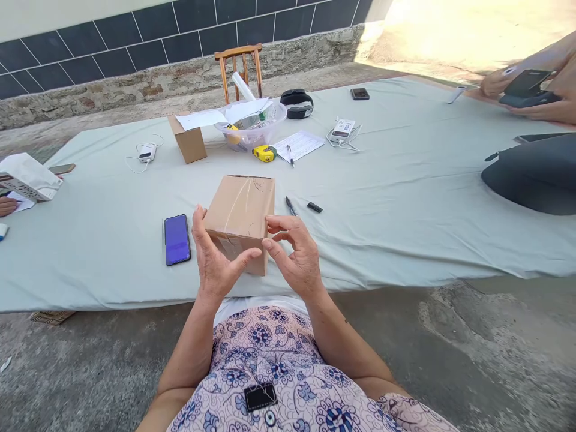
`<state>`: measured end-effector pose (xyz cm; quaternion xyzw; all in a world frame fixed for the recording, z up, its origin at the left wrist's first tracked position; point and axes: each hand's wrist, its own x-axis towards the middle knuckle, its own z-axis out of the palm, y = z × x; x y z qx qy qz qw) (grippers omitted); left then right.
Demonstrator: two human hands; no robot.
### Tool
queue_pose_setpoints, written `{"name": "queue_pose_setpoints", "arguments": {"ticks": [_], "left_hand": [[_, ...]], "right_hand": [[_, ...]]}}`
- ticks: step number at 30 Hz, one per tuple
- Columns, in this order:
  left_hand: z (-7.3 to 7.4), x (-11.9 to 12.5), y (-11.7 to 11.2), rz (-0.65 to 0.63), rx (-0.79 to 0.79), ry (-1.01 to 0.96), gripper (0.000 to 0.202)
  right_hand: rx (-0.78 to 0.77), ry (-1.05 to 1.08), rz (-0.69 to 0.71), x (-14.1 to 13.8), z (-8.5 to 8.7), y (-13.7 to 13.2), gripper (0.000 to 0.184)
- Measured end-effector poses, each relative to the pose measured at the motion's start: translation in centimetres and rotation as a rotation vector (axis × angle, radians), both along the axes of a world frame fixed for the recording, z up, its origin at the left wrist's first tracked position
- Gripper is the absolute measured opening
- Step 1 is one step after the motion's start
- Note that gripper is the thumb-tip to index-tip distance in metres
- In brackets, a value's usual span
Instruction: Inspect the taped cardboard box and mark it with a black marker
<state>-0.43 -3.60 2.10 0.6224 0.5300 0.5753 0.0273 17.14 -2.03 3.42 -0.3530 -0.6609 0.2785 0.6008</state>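
- The sealed cardboard box (240, 207) stands on the pale sheet (405, 198) right in front of the person, between both hands. Its flaps are shut and clear tape runs over the top and down the near face, so any contents are hidden.
- The left hand (215, 259) grasps the box's near left corner, fingers up the side and thumb across the front.
- The right hand (294, 255) touches the near right edge with bent fingers. Whether they pinch the tape I cannot tell.
- A phone with a blue screen (177, 239) lies just left of the box. An uncapped pen (290, 206) and its cap (314, 207) lie just right of it.
- Further back, a smaller cardboard box (189, 143) stands open with a sheet of paper (200, 119) across its top.
- Beside it, a clear plastic bowl (270, 123) holds papers, a white tube (243, 86) and a yellow item. A yellow tape measure (264, 153) sits against its front.
- At far right, another person's hands (546, 108) hold a dark phone (526, 84).
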Motion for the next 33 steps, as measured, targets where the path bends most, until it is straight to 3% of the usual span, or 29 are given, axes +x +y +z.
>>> {"name": "queue_pose_setpoints", "arguments": {"ticks": [4, 11, 14, 17, 21, 27, 33], "left_hand": [[-0.1, -0.4, 0.1, 0.076, -0.005, 0.098, 0.144], [1.3, 0.5, -1.1, 0.192, -0.081, 0.214, 0.122], [1.9, 0.7, -1.4, 0.161, 0.008, 0.275, 0.106], [2.5, 0.5, -1.7, 0.087, 0.095, 0.331, 0.093], [3.4, -0.3, -2.3, -0.055, 0.155, 0.368, 0.077], [2.9, -1.4, -1.9, -0.22, 0.056, 0.049, 0.067], [1.5, -1.3, -0.3, -0.351, -0.185, -0.549, 0.063]], "right_hand": [[0.04, -0.026, 0.036, -0.3, -0.2, 0.0, 0.022], [0.104, -0.074, 0.058, -0.8, -0.3, 0.2, 0.02], [0.162, -0.079, 0.01, -0.6, -0.3, 0.3, 0.023], [0.175, -0.065, -0.081, 0.2, -0.4, 0.5, 0.042], [0.02, 0.086, -0.181, 1.9, -0.6, 1.4, 0.058], [-0.182, 0.243, -0.136, 3.5, -0.2, 2.1, 0.04], [-0.293, 0.24, -0.072, 3.4, 0.4, 1.7, 0.038]]}}
